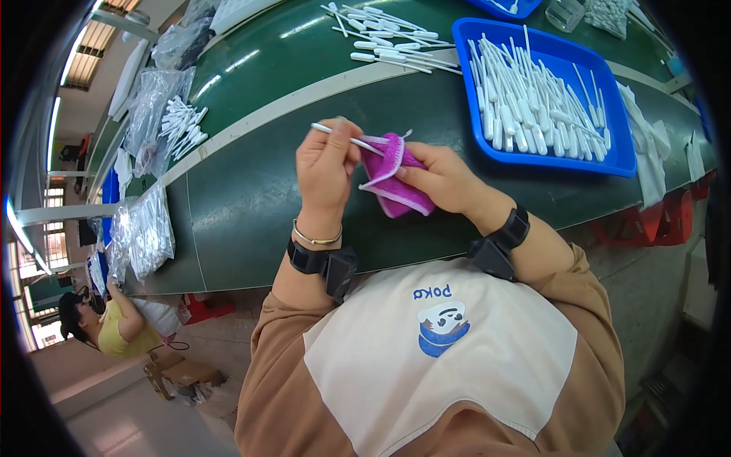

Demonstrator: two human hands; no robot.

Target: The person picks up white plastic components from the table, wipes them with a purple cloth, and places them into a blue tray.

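In front of me, over the table, my left hand pinches a thin white plastic stick. The stick slants down to the right into a purple cloth with pale stitched edges. My right hand grips that cloth, folded around the stick, with the thumb pressed on top. The cloth hides part of the stick, and a thin tip pokes out beyond it.
To the right, a blue tray holds many white sticks with thick rounded ends. More loose sticks lie on the far green surface. Clear plastic bags rest at left, near a person in yellow. A white cloth hangs beside the tray.
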